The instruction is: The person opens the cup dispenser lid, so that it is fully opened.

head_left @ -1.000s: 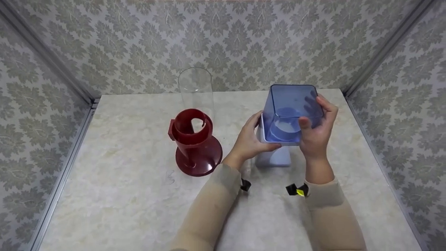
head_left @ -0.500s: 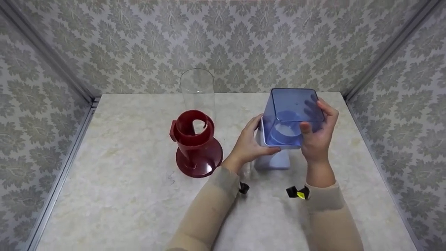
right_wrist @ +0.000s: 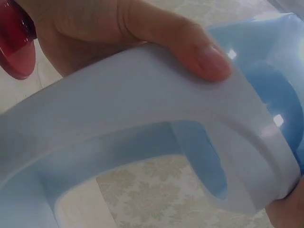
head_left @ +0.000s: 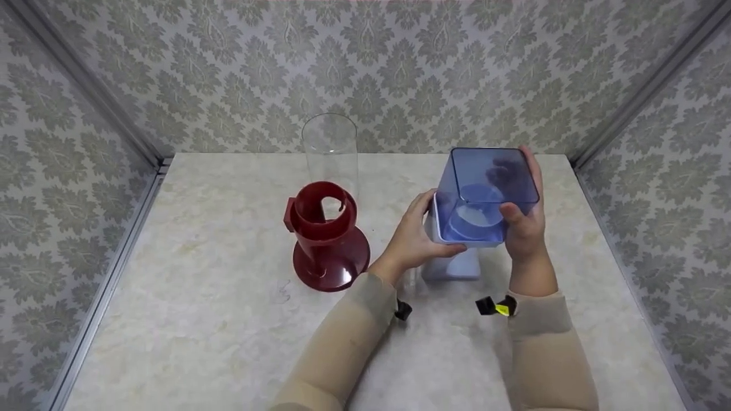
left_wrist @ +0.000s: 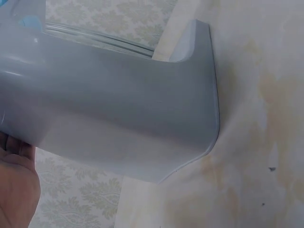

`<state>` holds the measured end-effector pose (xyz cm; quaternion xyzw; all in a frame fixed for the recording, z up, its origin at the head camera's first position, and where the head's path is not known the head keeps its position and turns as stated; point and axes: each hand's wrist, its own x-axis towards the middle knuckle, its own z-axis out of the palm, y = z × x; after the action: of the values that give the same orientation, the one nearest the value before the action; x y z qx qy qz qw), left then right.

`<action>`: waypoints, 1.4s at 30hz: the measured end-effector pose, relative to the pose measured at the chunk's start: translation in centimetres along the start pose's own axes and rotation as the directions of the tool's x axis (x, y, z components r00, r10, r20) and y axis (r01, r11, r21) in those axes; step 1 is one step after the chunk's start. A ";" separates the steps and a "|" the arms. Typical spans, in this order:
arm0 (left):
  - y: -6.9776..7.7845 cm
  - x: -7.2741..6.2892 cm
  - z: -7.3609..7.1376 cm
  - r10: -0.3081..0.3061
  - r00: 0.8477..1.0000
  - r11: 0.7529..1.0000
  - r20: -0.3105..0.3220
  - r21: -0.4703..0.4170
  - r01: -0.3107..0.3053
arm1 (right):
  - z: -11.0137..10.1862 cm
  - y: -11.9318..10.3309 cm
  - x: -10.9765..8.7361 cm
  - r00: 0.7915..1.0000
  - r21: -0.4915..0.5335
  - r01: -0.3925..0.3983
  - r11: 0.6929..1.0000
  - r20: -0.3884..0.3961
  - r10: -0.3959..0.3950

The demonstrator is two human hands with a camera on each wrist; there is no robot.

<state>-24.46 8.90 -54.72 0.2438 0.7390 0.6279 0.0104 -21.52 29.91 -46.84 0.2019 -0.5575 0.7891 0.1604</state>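
Observation:
A translucent blue square container [head_left: 485, 171] sits on the upper part of a pale bluish-white stand [head_left: 454, 268] at the right of the table. My left hand [head_left: 416, 234] grips the stand's upper part from the left, its thumb along the near edge. In the right wrist view the left thumb [right_wrist: 204, 57] presses on the stand [right_wrist: 118, 95] just below the blue container [right_wrist: 280, 76]. My right hand [head_left: 526, 228] holds the container from the right, thumb on the near face and fingers around the far side. The left wrist view shows the stand's foot [left_wrist: 190, 109] near the tabletop.
Left of my hands a dark red stand [head_left: 331, 260] with an open ring top stands upright. Behind it rises a clear cylinder [head_left: 331, 140]. Patterned walls [head_left: 365, 68] enclose the table [head_left: 188, 274] at the back and sides.
My right hand shifts its grip on the container, its fingers now straighter along the right side. The left hand keeps its hold. The whole head view has drifted slightly.

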 end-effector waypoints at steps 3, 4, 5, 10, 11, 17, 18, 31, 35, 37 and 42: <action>-0.2 0.1 0.2 0.015 1.000 1.000 -0.020 -0.012 -0.015 | 0.0 0.3 0.1 1.000 -0.016 0.027 1.000 -0.008 -0.027; -0.3 0.1 0.2 0.022 0.999 1.000 -0.026 -0.015 -0.023 | 0.0 0.4 0.1 1.000 -0.021 0.030 0.999 -0.008 -0.030; -0.4 0.1 0.2 0.029 0.999 0.999 -0.032 -0.020 -0.029 | 0.0 0.5 0.1 0.999 -0.025 0.032 0.999 -0.007 -0.032; -0.8 -0.3 0.4 0.056 0.998 0.998 -0.043 -0.040 -0.058 | -0.1 0.7 -0.1 0.999 -0.044 0.033 0.998 -0.006 -0.033; -0.8 -0.4 0.4 0.056 0.998 0.997 -0.043 -0.043 -0.058 | -0.1 0.7 -0.1 0.999 -0.042 0.032 0.999 -0.005 -0.033; -0.8 -1.8 -0.2 0.028 0.998 0.999 -0.054 -0.023 -0.029 | 0.6 0.8 -0.4 1.000 0.003 0.011 1.000 0.014 -0.011; -0.8 -1.9 -0.2 0.026 0.998 0.999 -0.053 -0.019 -0.027 | 0.7 0.8 -0.4 1.000 0.007 0.010 1.000 0.016 -0.010; -0.2 -1.6 -0.7 0.047 0.998 0.999 -0.031 -0.001 -0.047 | 0.4 0.6 -0.4 0.996 -0.077 0.080 0.994 -0.027 -0.082; 0.0 -1.6 -0.8 0.055 0.998 0.998 -0.012 -0.002 -0.055 | 0.4 0.5 -0.7 0.991 -0.062 0.127 0.990 -0.032 -0.129; 0.1 -1.6 -0.8 0.063 0.998 0.998 -0.010 0.003 -0.063 | 0.4 0.5 -0.7 0.989 -0.049 0.145 0.988 -0.032 -0.146; 0.1 -1.6 -0.8 0.057 0.998 0.998 -0.020 0.006 -0.057 | 0.6 0.4 -0.7 0.991 -0.005 0.129 0.992 -0.029 -0.130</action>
<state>-23.26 7.54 -54.94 0.2584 0.7336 0.6284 -0.0156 -21.07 29.21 -47.34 0.2257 -0.5418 0.7792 0.2197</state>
